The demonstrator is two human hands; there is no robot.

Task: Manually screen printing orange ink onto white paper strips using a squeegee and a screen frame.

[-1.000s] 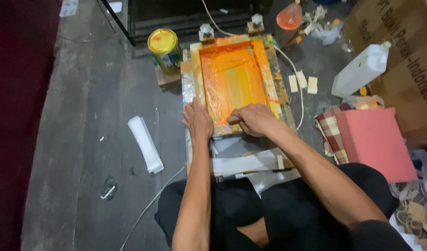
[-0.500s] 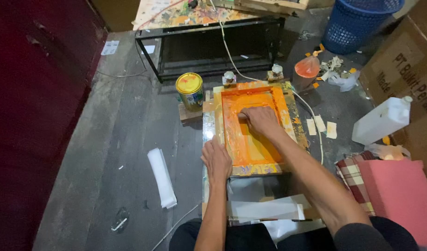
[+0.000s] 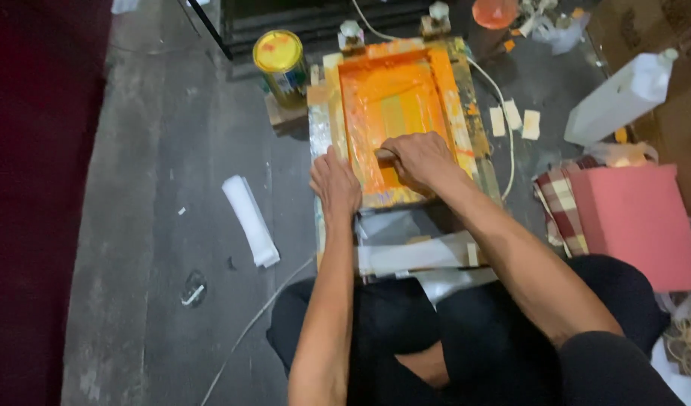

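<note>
Squeegee [image 3: 385, 154], crosswise on the orange printing screen [image 3: 394, 113], sits clenched under my right hand [image 3: 420, 159]; my left hand [image 3: 334, 183] presses flat on the frame's near-left corner, holding nothing.

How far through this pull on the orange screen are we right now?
Done: the screen frame sits flat and its mesh is coated in orange ink. In hand: the right hand grips the squeegee near the frame's near end, while the left hand presses the frame's near-left corner. Left: lifting the frame; the print beneath is hidden.
</note>
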